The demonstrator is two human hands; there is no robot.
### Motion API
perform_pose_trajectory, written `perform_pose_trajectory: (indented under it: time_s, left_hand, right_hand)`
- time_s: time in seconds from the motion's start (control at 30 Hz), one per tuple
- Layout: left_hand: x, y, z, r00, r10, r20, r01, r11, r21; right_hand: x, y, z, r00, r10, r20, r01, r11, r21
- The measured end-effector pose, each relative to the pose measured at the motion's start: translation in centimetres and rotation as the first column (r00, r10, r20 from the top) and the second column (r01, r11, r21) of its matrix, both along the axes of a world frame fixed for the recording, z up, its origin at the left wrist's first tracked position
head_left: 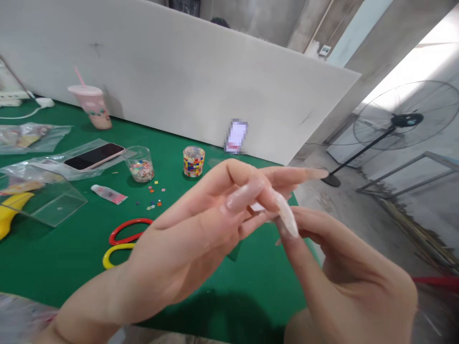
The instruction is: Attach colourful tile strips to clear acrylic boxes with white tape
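Note:
My left hand (193, 239) is raised over the green table, thumb pressed against the bent index finger and another finger stretched to the right. My right hand (351, 277) meets it at the fingertips, its thumb and index finger pinched together. A small whitish patch shows between the fingers, but I cannot make out what it is. Behind my left hand stands a clear cup (193, 162) covered with coloured mosaic tiles. Left of it, a clear plastic cup (141, 167) holds many small pieces. Loose tiles (152, 190) and a glue tube (108, 194) lie nearby.
Red and yellow scissors handles (124, 234) lie partly behind my left hand. Further left are a phone (95, 156), a clear acrylic stand (57, 205), a yellow banana-shaped object (12, 212) and a pink drink cup (92, 107). A lit phone (236, 136) leans on the white board (172, 71).

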State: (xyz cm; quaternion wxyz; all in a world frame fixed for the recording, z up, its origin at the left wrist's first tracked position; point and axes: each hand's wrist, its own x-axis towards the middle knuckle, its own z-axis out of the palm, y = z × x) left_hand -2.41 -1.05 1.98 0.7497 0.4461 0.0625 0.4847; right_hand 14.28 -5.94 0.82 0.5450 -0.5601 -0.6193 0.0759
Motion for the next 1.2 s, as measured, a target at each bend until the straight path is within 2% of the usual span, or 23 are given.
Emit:
perform_pose_trajectory:
  time_s: [0.07, 0.13, 0.23, 0.3, 0.47, 0.57, 0.67, 0.73, 0.87, 1.03, 1.2]
  left_hand:
    - [0.4, -0.1, 0.1, 1.000, 0.017, -0.022, -0.017, 1.000, -0.010]
    - [0.8, -0.1, 0.1, 0.999, 0.028, -0.018, -0.028, 1.000, -0.006]
    - [1.0, 0.0, -0.1, 0.998, 0.033, 0.047, -0.032, 0.999, -0.006]
    - [1.0, 0.1, -0.4, 0.995, 0.018, 0.094, -0.015, 0.999, -0.029]
    - [0.5, 0.4, -0.6, 0.985, -0.061, 0.162, 0.087, 0.983, -0.158]
    - [0.4, 0.6, -0.4, 0.978, -0.079, 0.193, 0.121, 0.968, -0.219]
    - [0.3, 0.8, -0.1, 0.971, -0.111, 0.214, 0.165, 0.953, -0.254]
    - [0.1, 0.8, 0.0, 0.962, -0.138, 0.235, 0.201, 0.942, -0.269]
    - [-0.1, 0.8, 0.0, 0.952, -0.162, 0.260, 0.234, 0.932, -0.276]
    - [-0.4, 0.9, -0.1, 0.952, -0.160, 0.259, 0.226, 0.941, -0.250]
    - [-0.1, 0.8, -0.2, 0.959, -0.150, 0.239, 0.213, 0.942, -0.261]
  right_hand:
    - [-0.2, 0.3, -0.4, 0.999, -0.034, 0.000, 0.034, 0.999, 0.020]
    - [-0.4, 0.7, -0.9, 0.998, -0.061, 0.015, 0.059, 0.993, 0.100]
    - [-0.8, 1.1, -1.7, 0.992, -0.083, 0.093, 0.059, 0.969, 0.239]
    - [-1.2, 1.1, -1.9, 0.983, -0.129, 0.128, 0.089, 0.955, 0.283]
    - [-2.2, 0.5, -1.4, 0.965, -0.248, 0.088, 0.218, 0.941, 0.258]
    - [-2.0, 0.5, -1.4, 0.973, -0.221, 0.065, 0.197, 0.945, 0.260]
    - [-1.6, 0.5, -1.8, 0.983, -0.161, 0.086, 0.124, 0.935, 0.331]
    - [-1.6, 0.4, -1.9, 0.983, -0.164, 0.087, 0.124, 0.929, 0.348]
    - [-2.0, -0.1, -1.3, 0.973, -0.221, 0.063, 0.200, 0.948, 0.248]
    - [-1.9, -0.2, -0.7, 0.978, -0.185, 0.097, 0.160, 0.962, 0.221]
    - [-1.4, 0.1, -1.1, 0.968, -0.190, 0.163, 0.147, 0.959, 0.243]
